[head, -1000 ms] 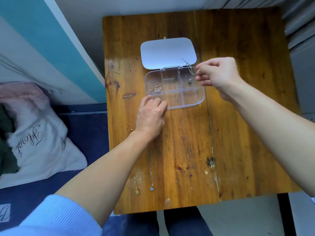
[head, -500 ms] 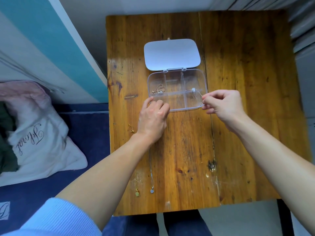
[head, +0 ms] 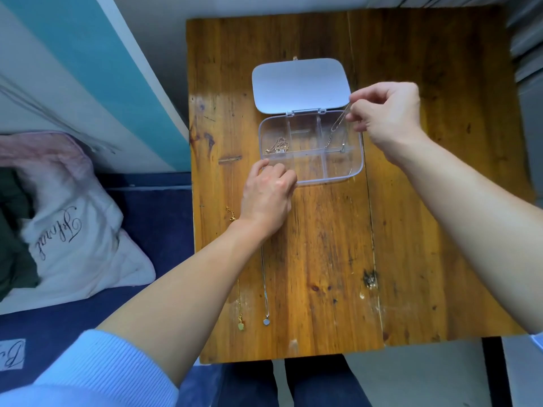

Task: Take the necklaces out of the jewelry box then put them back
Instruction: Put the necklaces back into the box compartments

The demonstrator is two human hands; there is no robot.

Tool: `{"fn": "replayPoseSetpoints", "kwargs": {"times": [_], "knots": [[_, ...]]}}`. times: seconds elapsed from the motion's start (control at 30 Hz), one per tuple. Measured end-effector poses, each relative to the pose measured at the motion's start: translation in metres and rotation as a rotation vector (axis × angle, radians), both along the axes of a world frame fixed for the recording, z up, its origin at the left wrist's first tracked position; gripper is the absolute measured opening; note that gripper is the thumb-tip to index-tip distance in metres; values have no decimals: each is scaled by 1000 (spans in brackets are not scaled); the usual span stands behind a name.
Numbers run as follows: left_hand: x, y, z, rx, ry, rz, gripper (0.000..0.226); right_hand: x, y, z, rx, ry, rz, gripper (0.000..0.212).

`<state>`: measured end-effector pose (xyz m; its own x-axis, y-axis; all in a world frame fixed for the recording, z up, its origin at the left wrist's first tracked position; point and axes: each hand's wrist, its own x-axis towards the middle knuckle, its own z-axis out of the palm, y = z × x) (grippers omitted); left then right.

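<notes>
A clear plastic jewelry box point(head: 357, 168) with several compartments lies open on the wooden table point(head: 440, 201), its white lid point(head: 299, 83) folded back. My right hand point(head: 388, 110) pinches a thin silver necklace point(head: 335, 130) above the box's right side; the chain hangs down into the upper right compartment. A rose-gold necklace point(head: 276, 146) is bunched in the upper left compartment. My left hand point(head: 269, 198) has its fingers curled against the box's near left corner. A gold necklace point(head: 239, 306) and a silver necklace point(head: 266, 301), each with a heart pendant, lie stretched on the table.
The table's left edge meets a blue mattress point(head: 164, 218) with a white printed pillow point(head: 73, 239). A teal and white wall panel point(head: 97, 69) stands at the far left. My legs point(head: 282, 383) show below the table's near edge.
My right hand dipped to the box's near right side half a second ago, then rose again to the box's far right, lifting the silver chain. My left hand stayed at the box corner.
</notes>
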<state>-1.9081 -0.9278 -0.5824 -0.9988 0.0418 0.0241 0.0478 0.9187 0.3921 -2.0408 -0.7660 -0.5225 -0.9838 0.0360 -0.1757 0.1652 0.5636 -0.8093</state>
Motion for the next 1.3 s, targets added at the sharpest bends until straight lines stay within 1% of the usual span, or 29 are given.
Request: {"fn": "replayPoseSetpoints", "kwargs": {"times": [0.23, 0.3, 0.47, 0.53, 0.6, 0.67, 0.73, 0.83, 0.9, 1.0, 1.07, 1.17, 1.3], "knots": [[-1, -3, 0, 16, -29, -25, 16, -4, -6, 7, 17, 110, -46, 17], [-1, -4, 1, 31, -23, -24, 17, -5, -6, 1, 48, 59, -33, 15], [4, -11, 5, 75, -4, -87, 18, 4, -3, -18, 119, -142, -2, 12], [9, -18, 9, 97, 47, -58, 18, 9, -1, -21, 135, -168, 22, 12], [19, -28, 11, 119, 40, 37, 20, 14, 0, -23, 174, -154, 46, 15], [35, -41, 12, 175, -51, 197, 20, 23, 2, -23, 242, -91, 64, 20], [56, -56, 10, 207, -189, 370, 22, 34, 6, -22, 308, -22, 62, 23], [92, -75, 5, 211, -433, 505, 37, 54, 15, -29, 358, -1, 13, 33], [111, -76, 2, 179, -582, 516, 44, 66, 20, -40, 352, -18, -35, 42], [126, -68, -1, 105, -685, 494, 47, 77, 21, -56, 256, -69, -124, 49], [128, -63, -3, 82, -713, 477, 42, 80, 20, -64, 169, -121, -164, 45], [125, -57, -7, 126, -769, 454, 28, 85, 16, -71, 81, -178, -208, 41], [122, -51, -9, 160, -788, 365, 15, 87, 12, -76, 68, -168, -238, 41]]}}
